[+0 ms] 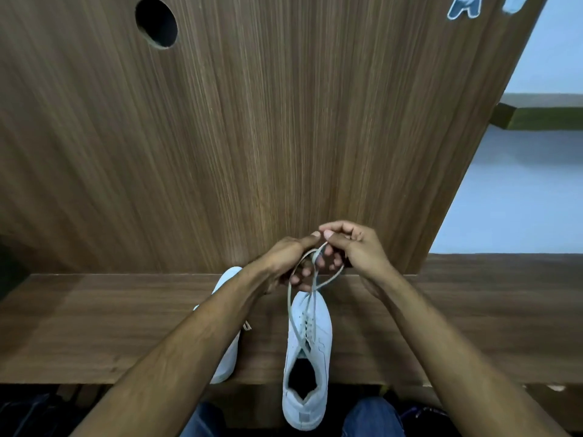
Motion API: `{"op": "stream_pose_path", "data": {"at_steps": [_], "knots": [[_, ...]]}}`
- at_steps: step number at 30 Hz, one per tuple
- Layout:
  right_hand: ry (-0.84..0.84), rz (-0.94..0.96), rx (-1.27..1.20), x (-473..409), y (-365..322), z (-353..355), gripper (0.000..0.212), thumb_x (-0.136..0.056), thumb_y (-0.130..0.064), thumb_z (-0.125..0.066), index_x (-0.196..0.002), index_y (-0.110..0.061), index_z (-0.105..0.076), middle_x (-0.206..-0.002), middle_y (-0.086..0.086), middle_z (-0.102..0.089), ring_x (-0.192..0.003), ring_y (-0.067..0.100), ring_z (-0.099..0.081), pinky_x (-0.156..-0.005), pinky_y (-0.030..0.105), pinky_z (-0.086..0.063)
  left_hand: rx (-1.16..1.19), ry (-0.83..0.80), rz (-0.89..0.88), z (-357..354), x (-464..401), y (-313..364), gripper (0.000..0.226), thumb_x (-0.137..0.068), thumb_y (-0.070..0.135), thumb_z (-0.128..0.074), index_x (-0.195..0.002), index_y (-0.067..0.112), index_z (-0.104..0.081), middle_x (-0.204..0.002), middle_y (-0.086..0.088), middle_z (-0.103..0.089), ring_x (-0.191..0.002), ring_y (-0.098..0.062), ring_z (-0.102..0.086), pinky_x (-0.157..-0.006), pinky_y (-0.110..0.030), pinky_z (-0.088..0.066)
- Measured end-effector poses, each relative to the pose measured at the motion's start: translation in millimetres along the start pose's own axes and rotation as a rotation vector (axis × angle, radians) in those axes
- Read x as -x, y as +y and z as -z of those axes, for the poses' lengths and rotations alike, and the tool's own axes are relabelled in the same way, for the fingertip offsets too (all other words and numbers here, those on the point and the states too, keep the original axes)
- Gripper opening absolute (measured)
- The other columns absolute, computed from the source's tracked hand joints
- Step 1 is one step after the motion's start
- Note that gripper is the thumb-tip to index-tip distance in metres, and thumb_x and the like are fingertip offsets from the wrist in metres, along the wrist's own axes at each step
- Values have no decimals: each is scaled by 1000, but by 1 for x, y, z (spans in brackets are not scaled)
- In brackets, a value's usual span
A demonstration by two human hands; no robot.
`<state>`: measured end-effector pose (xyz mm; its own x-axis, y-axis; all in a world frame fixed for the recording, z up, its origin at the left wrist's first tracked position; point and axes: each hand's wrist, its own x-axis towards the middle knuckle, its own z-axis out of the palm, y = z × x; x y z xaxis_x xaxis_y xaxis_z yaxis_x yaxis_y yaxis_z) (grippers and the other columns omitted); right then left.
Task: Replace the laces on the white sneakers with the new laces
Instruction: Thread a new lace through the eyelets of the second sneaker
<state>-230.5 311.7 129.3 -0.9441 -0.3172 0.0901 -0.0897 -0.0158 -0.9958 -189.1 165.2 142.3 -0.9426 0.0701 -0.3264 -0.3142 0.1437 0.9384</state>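
A white sneaker lies on the wooden shelf with its toe pointing away from me and its heel hanging over the front edge. Its pale lace runs up from the eyelets into loops between my hands. My left hand pinches one loop of the lace above the toe. My right hand pinches the other loop, thumb tips nearly touching. A second white sneaker lies to the left, mostly hidden under my left forearm.
A tall wooden panel with a round hole rises behind the shelf. A pale wall and a dark ledge are at the right. My knees in blue jeans show below the shelf edge.
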Motion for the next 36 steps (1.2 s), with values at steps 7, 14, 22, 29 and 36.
{"op": "stream_pose_path", "data": {"at_steps": [7,14,22,29,36], "knots": [[-137,-614,95,14,48,-3,41,-99,-33,-46,-75,-5,-64,-53,6,-58,-40,16,-49,-49,29,-47,-144,28,-156,-1,9,25,46,-92,37,-61,-55,12,-52,-48,-4,-51,-38,-14,-48,-40,-21,-43],[-417,-709,134,7,37,0,45,-90,-44,-48,-72,-14,-76,-77,6,-49,-54,9,-38,-60,33,-55,-320,-89,-257,-4,18,38,44,-92,33,-63,-55,11,-55,-52,-6,-54,-45,-17,-52,-47,-27,-46],[-293,-647,4,-8,-3,10,33,-98,-26,-43,-75,-15,-63,-55,-1,-58,-41,6,-51,-49,24,-52,-243,26,-467,4,25,46,46,-91,34,-63,-59,1,-65,-62,-26,-61,-53,-23,-55,-54,-25,-43],[-136,-369,-228,-18,-5,25,20,-99,-16,-48,-96,-9,-66,-56,1,-57,-42,8,-50,-51,27,-54,-140,82,-469,15,19,58,30,-92,26,-63,-73,3,-68,-66,-12,-63,-58,-13,-60,-56,-21,-48],[-478,-180,95,-9,-13,14,26,-91,0,-50,-108,-6,-69,-66,8,-57,-36,5,-35,-32,16,-30,-6,80,-463,17,5,69,4,-88,7,-66,-90,3,-68,-72,-9,-68,-60,-13,-68,-56,-23,-56]]}}
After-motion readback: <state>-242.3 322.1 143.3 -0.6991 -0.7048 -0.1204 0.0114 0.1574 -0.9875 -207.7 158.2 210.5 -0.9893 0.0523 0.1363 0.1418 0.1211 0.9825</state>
